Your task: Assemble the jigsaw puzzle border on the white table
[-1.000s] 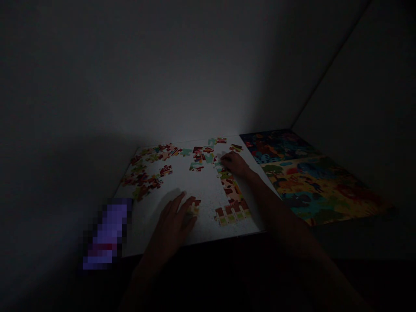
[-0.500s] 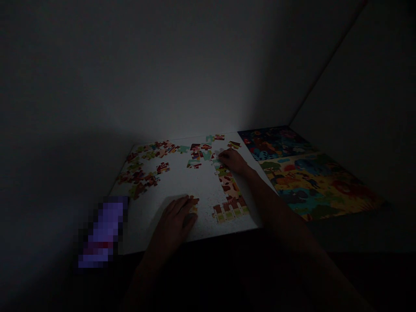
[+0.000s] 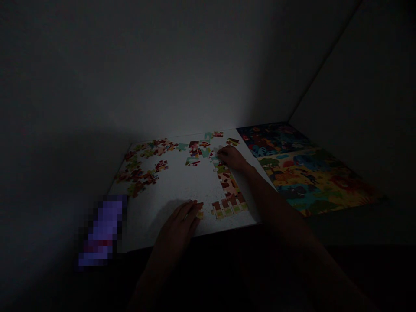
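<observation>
Left hand [image 3: 178, 223], fingers outstretched over a puzzle piece [image 3: 201, 212], now nearer the fence strip [image 3: 229, 208] rightward; cannot tell right hand's [image 3: 232, 157] grip.

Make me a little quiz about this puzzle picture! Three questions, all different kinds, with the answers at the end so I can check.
1. True or false: the left hand is closer to the front edge of the white surface than the right hand is.

2. Pick one: what is printed along the bottom row of the joined pieces?
A) Stars
B) A fence
C) Whales

3. Fill the gap: the yellow animal picture lies to the ____ of the joined pieces.

Key:
1. True
2. B, a fence
3. right
</observation>
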`<state>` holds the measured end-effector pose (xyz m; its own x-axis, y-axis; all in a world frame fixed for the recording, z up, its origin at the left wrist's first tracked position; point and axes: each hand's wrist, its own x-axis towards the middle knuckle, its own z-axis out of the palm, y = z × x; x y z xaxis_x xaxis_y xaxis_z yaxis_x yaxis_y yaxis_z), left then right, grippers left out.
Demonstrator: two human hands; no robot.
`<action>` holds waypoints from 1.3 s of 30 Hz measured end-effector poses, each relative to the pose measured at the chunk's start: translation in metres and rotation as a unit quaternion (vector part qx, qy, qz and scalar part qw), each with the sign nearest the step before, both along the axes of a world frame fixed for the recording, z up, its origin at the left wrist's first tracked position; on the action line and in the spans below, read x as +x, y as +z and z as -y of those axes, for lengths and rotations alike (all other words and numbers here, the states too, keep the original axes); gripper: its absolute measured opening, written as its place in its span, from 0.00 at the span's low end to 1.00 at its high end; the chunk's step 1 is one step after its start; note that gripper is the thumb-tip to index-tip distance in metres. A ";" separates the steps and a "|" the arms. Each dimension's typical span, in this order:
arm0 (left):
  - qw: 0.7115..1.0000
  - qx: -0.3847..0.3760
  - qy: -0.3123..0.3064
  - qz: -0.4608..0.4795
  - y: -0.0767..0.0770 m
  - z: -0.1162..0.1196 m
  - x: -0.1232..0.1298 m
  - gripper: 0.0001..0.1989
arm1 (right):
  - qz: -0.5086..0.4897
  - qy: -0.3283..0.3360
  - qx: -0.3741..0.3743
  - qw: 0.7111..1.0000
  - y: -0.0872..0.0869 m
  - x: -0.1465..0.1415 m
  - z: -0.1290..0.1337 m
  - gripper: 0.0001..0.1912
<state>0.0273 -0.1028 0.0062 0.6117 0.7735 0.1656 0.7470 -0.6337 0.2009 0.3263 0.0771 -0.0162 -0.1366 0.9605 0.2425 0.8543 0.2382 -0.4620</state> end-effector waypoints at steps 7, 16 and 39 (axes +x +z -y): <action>0.999 0.035 -0.013 -0.012 -0.004 0.003 0.001 0.18 | -0.013 -0.006 0.001 1.000 -0.001 0.000 0.000 0.13; 0.995 0.091 -0.030 0.010 -0.012 0.007 0.001 0.19 | -0.022 -0.008 -0.003 1.000 0.000 0.000 0.001 0.13; 0.981 0.179 -0.046 0.056 -0.013 0.010 0.009 0.17 | -0.018 -0.005 -0.001 1.000 0.001 0.000 0.000 0.13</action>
<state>0.0366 -0.1130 -0.0064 0.6390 0.5954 0.4870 0.6688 -0.7428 0.0307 0.3260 0.0767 -0.0152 -0.1190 0.9620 0.2457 0.8390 0.2298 -0.4932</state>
